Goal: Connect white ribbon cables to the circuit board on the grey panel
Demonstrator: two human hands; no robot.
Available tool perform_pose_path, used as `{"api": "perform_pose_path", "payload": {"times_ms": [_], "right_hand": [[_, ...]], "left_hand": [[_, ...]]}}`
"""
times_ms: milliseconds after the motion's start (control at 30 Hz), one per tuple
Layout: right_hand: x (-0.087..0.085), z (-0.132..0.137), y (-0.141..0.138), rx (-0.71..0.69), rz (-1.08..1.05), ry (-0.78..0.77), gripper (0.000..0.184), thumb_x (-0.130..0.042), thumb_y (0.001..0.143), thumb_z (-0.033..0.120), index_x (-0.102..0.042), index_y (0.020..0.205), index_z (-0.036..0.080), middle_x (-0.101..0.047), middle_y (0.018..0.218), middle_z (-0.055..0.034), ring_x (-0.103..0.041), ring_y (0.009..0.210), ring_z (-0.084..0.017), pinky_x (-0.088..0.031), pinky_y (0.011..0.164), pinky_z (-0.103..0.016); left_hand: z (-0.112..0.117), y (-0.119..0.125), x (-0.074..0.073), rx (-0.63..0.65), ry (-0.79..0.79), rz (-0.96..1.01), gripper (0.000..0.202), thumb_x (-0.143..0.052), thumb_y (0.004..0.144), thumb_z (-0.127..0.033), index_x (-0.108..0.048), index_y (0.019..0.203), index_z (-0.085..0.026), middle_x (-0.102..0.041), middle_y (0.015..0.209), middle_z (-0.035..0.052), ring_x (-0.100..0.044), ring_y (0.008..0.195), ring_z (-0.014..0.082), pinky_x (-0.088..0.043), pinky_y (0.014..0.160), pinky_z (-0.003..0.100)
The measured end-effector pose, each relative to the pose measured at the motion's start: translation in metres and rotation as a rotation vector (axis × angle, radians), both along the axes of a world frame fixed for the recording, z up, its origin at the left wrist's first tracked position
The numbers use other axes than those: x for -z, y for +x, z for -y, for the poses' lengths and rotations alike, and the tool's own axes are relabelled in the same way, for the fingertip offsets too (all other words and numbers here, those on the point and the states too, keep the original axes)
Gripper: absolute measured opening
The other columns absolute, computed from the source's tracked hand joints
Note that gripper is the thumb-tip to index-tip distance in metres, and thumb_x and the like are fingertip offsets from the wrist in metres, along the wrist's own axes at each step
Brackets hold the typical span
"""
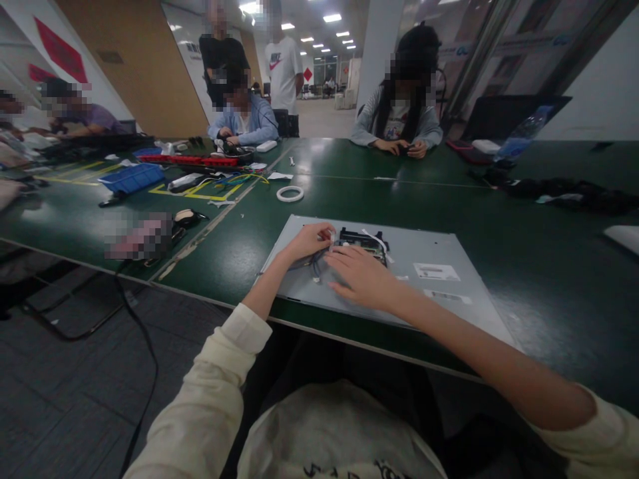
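A flat grey metal panel (399,248) lies on the green table in front of me, two white labels (436,272) on its right part. Near its middle is a black-framed circuit board (369,243), with a white strip (378,241) curving over its right side. My left hand (310,241) is closed in a pinch at the board's left edge; something small and whitish shows at its fingertips, too small to name. My right hand (363,276) rests palm down over the board's lower left, fingers stretched out and partly covering it. Thin dark cables (315,261) run between the hands.
A white tape roll (290,193) lies beyond the panel. Further left are a blue bin (131,177), red strips (187,160), loose wires and a pinkish pouch (142,236). Two people sit across the table. A plastic bottle (524,133) and dark cloth (564,189) lie at right.
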State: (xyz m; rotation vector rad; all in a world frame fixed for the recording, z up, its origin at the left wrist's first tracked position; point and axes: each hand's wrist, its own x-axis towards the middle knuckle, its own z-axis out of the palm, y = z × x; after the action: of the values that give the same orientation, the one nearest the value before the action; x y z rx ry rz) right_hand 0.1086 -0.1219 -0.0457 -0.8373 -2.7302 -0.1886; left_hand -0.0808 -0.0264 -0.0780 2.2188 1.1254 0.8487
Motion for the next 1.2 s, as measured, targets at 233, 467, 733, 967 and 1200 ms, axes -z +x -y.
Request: {"api": "perform_pose_path", "payload": {"times_ms": [233,467,733,967,1200], "right_hand": [[0.019,-0.005,-0.011,0.054,0.032,0.032,0.044,-0.040,0.091,0.037,-0.056,0.118,0.006,-0.059,0.118,-0.0167,-0.044,0.122,-0.026,-0.022,0.108,-0.046],[0.018,-0.004,-0.010,0.047,0.013,0.036,0.045,-0.039,0.092,0.035,-0.056,0.120,0.005,-0.059,0.120,-0.0155,-0.045,0.121,-0.025,-0.021,0.109,-0.045],[0.022,-0.006,-0.010,0.045,0.001,0.015,0.044,-0.038,0.091,0.032,-0.056,0.121,0.004,-0.057,0.123,-0.0161,-0.044,0.122,-0.025,-0.024,0.108,-0.043],[0.022,-0.007,-0.010,0.025,-0.022,0.014,0.041,-0.039,0.091,0.029,-0.056,0.120,0.007,-0.057,0.122,-0.0159,-0.045,0.121,-0.025,-0.027,0.107,-0.044],[0.026,-0.006,-0.012,0.019,-0.003,0.061,0.039,-0.037,0.091,0.025,-0.059,0.117,0.006,-0.060,0.117,-0.0162,-0.049,0.117,-0.025,-0.028,0.107,-0.042]], "left_hand": [[0.001,0.003,0.000,-0.017,0.029,0.004,0.023,-0.054,0.074,-0.017,-0.062,0.096,-0.015,-0.064,0.079,0.0006,-0.061,0.077,0.0117,-0.048,0.073,0.023],[-0.004,0.004,-0.002,-0.015,0.138,-0.091,0.017,-0.053,0.077,-0.019,-0.063,0.091,-0.015,-0.062,0.090,0.0027,-0.057,0.068,0.0097,-0.047,0.069,0.023],[-0.010,0.013,0.001,-0.091,0.126,-0.150,0.010,-0.055,0.078,-0.020,-0.060,0.085,-0.016,-0.056,0.089,0.0023,-0.053,0.065,0.0092,-0.045,0.066,0.024],[-0.012,0.018,-0.001,-0.165,0.117,-0.261,0.013,-0.058,0.078,-0.024,-0.057,0.089,-0.018,-0.054,0.094,0.0031,-0.053,0.069,0.0114,-0.044,0.065,0.024],[-0.011,0.020,-0.001,-0.233,0.164,-0.378,0.018,-0.055,0.082,-0.030,-0.054,0.094,-0.017,-0.053,0.098,0.0059,-0.055,0.078,0.0157,-0.044,0.071,0.027]]}}
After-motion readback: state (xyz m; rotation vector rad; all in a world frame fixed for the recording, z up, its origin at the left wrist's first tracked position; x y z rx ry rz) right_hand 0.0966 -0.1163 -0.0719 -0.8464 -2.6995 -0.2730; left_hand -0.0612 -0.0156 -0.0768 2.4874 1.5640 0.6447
